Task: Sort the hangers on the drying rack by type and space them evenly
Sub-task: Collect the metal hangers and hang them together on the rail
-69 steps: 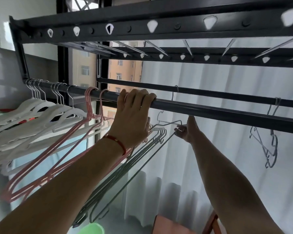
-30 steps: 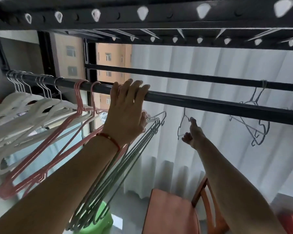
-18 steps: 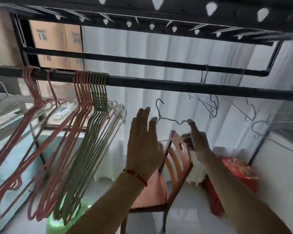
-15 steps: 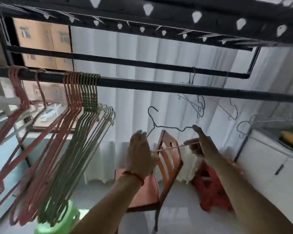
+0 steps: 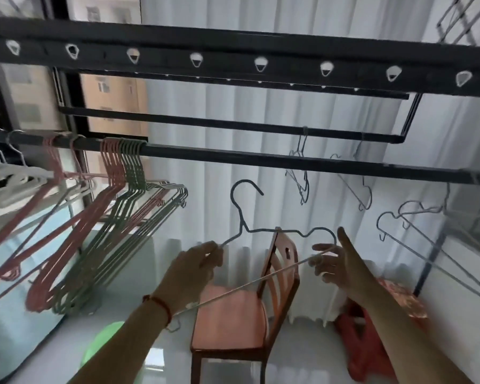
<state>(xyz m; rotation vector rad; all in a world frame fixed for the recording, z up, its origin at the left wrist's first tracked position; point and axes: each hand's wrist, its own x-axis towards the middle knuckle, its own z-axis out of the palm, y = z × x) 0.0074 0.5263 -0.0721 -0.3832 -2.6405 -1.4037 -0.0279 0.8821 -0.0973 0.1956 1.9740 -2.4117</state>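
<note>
Under the black drying rack point(image 5: 261, 159), w/ pink hangers point(image 5: 110, 164) and green hangers point(image 5: 133, 167) bunched at its left, the grey wire hanger point(image 5: 263, 230) is off the bar, left hand point(image 5: 190, 268) pinching one shoulder, right hand point(image 5: 334, 259) w/ fingers curled round the other end, above an orange chair point(image 5: 233, 311).

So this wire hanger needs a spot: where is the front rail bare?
The front rail is bare from the green hangers rightward, past the held wire hanger. Left of that it is packed: pink hangers, then white hangers.

Soft window daylight; motion blur, edges warped.
</note>
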